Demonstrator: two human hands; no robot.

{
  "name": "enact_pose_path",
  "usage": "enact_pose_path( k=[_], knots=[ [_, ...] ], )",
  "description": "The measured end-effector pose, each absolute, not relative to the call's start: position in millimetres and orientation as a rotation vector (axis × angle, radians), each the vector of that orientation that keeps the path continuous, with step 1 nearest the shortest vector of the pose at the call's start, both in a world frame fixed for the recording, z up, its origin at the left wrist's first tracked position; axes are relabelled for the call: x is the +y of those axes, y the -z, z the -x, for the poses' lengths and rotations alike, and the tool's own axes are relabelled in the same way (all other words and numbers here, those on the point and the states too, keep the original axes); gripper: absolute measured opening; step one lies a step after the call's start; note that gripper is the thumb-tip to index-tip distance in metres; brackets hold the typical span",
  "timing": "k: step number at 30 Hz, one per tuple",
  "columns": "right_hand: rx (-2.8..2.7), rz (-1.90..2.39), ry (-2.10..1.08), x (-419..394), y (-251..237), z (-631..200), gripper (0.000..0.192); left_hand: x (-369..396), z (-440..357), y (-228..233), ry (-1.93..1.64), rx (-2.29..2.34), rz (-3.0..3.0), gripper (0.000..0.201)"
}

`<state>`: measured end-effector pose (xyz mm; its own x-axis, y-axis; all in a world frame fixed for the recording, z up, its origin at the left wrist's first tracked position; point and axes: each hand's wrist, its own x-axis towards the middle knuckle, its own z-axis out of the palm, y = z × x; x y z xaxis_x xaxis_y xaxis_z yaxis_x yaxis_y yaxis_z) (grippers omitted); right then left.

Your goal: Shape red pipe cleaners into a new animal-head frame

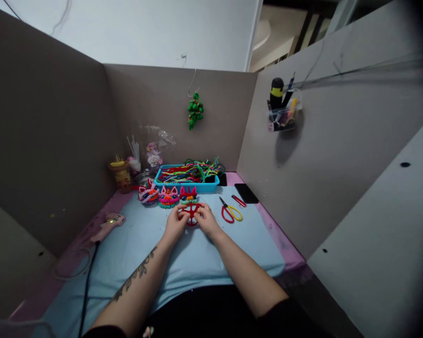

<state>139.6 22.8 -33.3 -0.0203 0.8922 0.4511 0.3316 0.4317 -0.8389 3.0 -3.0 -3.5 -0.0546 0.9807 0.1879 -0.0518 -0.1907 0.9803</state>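
Between my hands is a red wheel-shaped piece with spokes [192, 213], which looks bent from fuzzy pipe cleaners. My left hand [176, 219] pinches its left side, and my right hand [207, 219] grips its right side. Just beyond it stand colourful fuzzy animal figures with pointed ears: one with blue and orange parts [148, 193], a pink and orange one [168, 197], and a red one [188, 194]. Scissors [231, 212] with one red and one yellow handle lie right of my right hand, blades partly apart.
A blue tray [186, 187] holds many coloured pipe cleaners. A pink glue gun [107, 227] with a lit light lies left, its black cable running toward me. A red cutter [238, 201] and a black phone [246, 193] lie right. Grey panels enclose the light-blue cloth [141, 253].
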Motion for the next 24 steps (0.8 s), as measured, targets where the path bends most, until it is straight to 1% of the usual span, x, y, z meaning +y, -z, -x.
enact_pose_path(
  k=[6,11,17,21,24],
  knots=[
    [-1.538,1.102,-0.714,23,31,-140,0.012,-1,-3,4,-1.418,1.083,-1.254,0.044],
    [-1.406,1.152,-0.696,21,26,-142,0.011,0,-2,4,-1.440,1.128,-1.216,0.045],
    [-1.376,1.156,-0.703,20,23,-145,0.014,1,-3,6,-1.457,1.120,-1.211,0.037],
    [-1.368,1.159,-0.641,15,19,-145,0.010,5,-3,13,-1.474,1.134,-1.324,0.029],
    [-1.397,1.145,-0.630,13,18,-144,0.014,7,-2,18,-1.459,1.149,-1.410,0.027]
  ],
)
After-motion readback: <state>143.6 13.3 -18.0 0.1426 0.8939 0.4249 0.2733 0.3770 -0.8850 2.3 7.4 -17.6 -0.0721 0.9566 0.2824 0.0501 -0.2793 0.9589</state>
